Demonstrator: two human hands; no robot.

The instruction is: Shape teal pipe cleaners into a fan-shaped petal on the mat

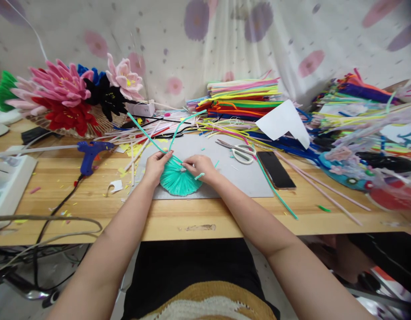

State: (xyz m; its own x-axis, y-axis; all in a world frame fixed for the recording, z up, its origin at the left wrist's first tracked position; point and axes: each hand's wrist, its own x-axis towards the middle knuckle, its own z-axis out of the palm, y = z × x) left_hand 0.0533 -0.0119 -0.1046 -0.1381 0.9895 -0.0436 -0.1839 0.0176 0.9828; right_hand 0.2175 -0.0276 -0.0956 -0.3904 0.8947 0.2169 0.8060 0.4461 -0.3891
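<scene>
Hands at work on a pleated green craft piece, seen from above. The green fan point(180, 182) lies on the grey mat point(247, 183), near its front edge, between and below the hands. The left hand point(155, 168) pinches green stems point(145, 134) between thumb and fingers at the fan's upper edge; two long ends rise freely beyond the grip, splayed apart. The right hand point(201, 168) has thumb and fingertips drawn together on a stem at the fan's upper middle; the exact contact is too small to tell. A short fuzzy tip point(199, 176) shows beneath this hand.

Probable faults: should the left pinch slacken, the stems could slip and the pleats spread unevenly. A hard pull by the right hand could kink a stem or drag the fan askew, since nothing but the hands appears to steady it. The free ends, reaching towards the loose stems point(165, 128) behind, could snag there. To the right, the scissors point(241, 153) lie with blades towards the hands, so a careless sideways reach could meet the points.
</scene>
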